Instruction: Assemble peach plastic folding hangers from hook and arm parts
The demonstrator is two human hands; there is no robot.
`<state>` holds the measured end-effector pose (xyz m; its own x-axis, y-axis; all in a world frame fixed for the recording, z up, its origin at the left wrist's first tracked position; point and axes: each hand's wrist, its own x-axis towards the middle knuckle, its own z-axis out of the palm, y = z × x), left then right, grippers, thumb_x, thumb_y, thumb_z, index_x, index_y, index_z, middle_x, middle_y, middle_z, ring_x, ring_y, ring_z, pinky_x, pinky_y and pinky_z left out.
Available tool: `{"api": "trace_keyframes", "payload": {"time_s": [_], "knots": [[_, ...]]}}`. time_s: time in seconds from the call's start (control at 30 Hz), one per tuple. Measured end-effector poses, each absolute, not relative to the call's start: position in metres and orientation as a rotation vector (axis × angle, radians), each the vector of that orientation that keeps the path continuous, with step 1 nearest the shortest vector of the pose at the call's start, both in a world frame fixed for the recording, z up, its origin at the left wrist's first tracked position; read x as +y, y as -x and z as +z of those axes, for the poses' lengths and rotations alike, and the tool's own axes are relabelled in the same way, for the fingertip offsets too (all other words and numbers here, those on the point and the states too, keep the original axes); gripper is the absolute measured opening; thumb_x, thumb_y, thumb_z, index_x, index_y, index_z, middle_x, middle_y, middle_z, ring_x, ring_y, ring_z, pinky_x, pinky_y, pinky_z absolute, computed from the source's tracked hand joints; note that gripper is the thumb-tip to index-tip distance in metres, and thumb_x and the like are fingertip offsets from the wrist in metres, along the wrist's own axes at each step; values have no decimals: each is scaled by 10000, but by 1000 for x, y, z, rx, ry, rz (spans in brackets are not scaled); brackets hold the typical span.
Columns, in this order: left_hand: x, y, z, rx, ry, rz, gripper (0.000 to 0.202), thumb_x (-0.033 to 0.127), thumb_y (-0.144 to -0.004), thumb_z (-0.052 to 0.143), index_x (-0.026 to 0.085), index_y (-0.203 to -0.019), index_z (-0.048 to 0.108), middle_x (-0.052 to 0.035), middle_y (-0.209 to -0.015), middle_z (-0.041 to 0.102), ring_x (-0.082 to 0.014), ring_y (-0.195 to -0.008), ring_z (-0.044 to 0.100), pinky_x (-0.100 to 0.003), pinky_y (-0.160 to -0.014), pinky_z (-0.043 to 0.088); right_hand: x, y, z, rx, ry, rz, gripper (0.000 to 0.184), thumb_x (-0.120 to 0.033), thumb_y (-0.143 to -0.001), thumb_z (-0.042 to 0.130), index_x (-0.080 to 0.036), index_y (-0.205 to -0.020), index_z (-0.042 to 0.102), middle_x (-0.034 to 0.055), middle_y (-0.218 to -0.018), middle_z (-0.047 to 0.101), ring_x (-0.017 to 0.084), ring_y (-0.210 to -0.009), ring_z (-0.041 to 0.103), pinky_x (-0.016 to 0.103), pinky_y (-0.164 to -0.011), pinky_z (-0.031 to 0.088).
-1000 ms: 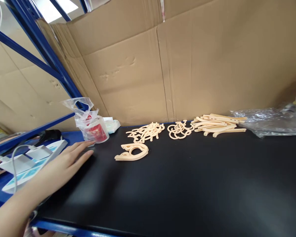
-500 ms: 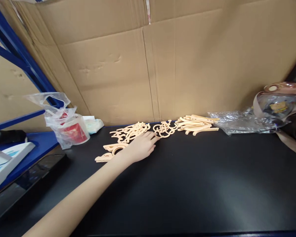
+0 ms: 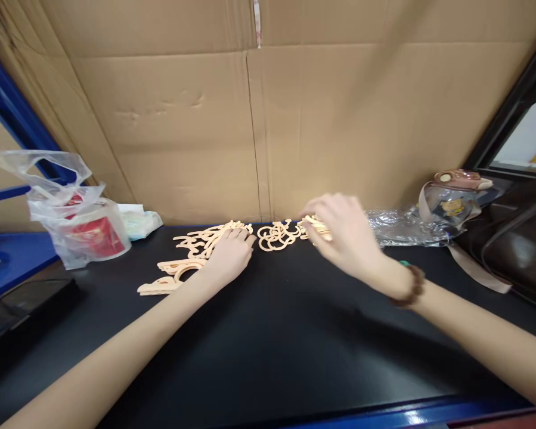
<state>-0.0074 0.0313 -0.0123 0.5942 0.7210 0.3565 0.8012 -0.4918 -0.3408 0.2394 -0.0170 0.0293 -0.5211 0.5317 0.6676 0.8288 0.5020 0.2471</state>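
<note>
My left hand (image 3: 229,255) lies over the right part of a pile of curved, peach-coloured plastic pieces (image 3: 196,239). Its fingers are bent but apart; whether the tips touch a piece is hidden. Below that pile are more peach pieces (image 3: 160,286), with a ring-shaped part (image 3: 185,268) beside the wrist. My right hand (image 3: 341,235), slightly blurred, hovers with thumb and fingers apart and nothing visible between them. Behind it, partly covered, is a stack of long peach pieces (image 3: 315,226). Between both hands sits a tangle of peach hooks (image 3: 276,235).
A plastic-bagged red and white tub (image 3: 95,232) and a soft white packet (image 3: 140,220) stand left on the black tabletop (image 3: 268,345). Crinkled clear film (image 3: 397,229) and a strapped bottle (image 3: 451,199) lie right. A cardboard wall (image 3: 182,137) closes off the back.
My right hand has come into view from the right, over the long pieces. The left hand has drawn back from beside the hooks onto the left pile. The view has shifted right.
</note>
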Motion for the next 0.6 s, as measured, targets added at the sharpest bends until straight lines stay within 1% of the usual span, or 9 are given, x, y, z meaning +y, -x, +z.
{"api": "trace_keyframes", "payload": {"time_s": [0.07, 0.1, 0.2, 0.23, 0.27, 0.37, 0.47, 0.53, 0.6], "knots": [[32, 17, -10, -1265, 2303, -207, 286, 137, -878, 422, 96, -1075, 624, -189, -1124, 636, -317, -1097, 556, -453, -955, 394, -5, -227, 14, -2312, 1162, -718, 259, -233, -977, 392, -139, -997, 633, 111, -1038, 613, 231, -952, 544, 395, -855, 393], [32, 22, -9, -1292, 2283, -194, 286, 145, -880, 417, 95, -1063, 632, -189, -1114, 642, -318, -1086, 563, -449, -941, 405, 3, -221, 5, -2383, 1173, -694, 253, -218, -969, 404, -129, -972, 641, 119, -1021, 614, 234, -938, 538, 387, -851, 381], [34, 33, -4, -1363, 2239, -151, 289, 180, -888, 404, 97, -994, 660, -182, -1037, 671, -315, -1011, 599, -424, -873, 439, 24, -208, -20, -2445, 1174, -687, 202, -200, -942, 478, -128, -987, 661, 124, -1033, 616, 242, -984, 530, 373, -873, 367], [35, 36, -3, -1382, 2229, -139, 290, 192, -889, 404, 106, -978, 667, -174, -1012, 680, -310, -989, 609, -417, -856, 444, 29, -205, -26, -2460, 1179, -691, 205, -194, -943, 481, -123, -1001, 663, 129, -1051, 615, 243, -996, 529, 370, -874, 368], [36, 38, -2, -1399, 2220, -130, 289, 203, -889, 408, 119, -969, 672, -165, -998, 686, -305, -975, 616, -410, -846, 446, 33, -203, -30, -2471, 1184, -700, 207, -183, -945, 477, -118, -974, 671, 129, -1033, 620, 244, -995, 531, 371, -876, 367], [39, 42, 0, -1442, 2204, -120, 282, 225, -885, 419, 143, -921, 687, -150, -975, 696, -301, -952, 627, -400, -822, 445, 40, -201, -36, -2512, 1168, -739, 197, -140, -935, 489, -123, -885, 679, 110, -997, 627, 229, -977, 533, 355, -870, 374], [39, 41, 1, -1475, 2208, -114, 280, 214, -882, 426, 147, -852, 696, -148, -924, 697, -308, -908, 637, -400, -793, 437, 42, -201, -37, -2535, 1133, -781, 181, -90, -916, 498, -126, -867, 669, 99, -989, 630, 223, -972, 528, 353, -883, 372], [38, 39, 3, -1493, 2214, -103, 265, 198, -876, 441, 146, -857, 701, -146, -907, 696, -310, -903, 639, -399, -796, 428, 41, -201, -38, -2529, 1117, -793, 189, -78, -919, 482, -124, -879, 661, 104, -986, 632, 226, -967, 527, 361, -894, 368], [37, 38, 4, -1505, 2219, -86, 243, 187, -865, 464, 141, -905, 699, -151, -949, 695, -311, -943, 632, -398, -823, 415, 39, -201, -36, -2508, 1104, -789, 204, -83, -932, 454, -120, -898, 652, 111, -981, 635, 232, -957, 528, 375, -904, 361]]}}
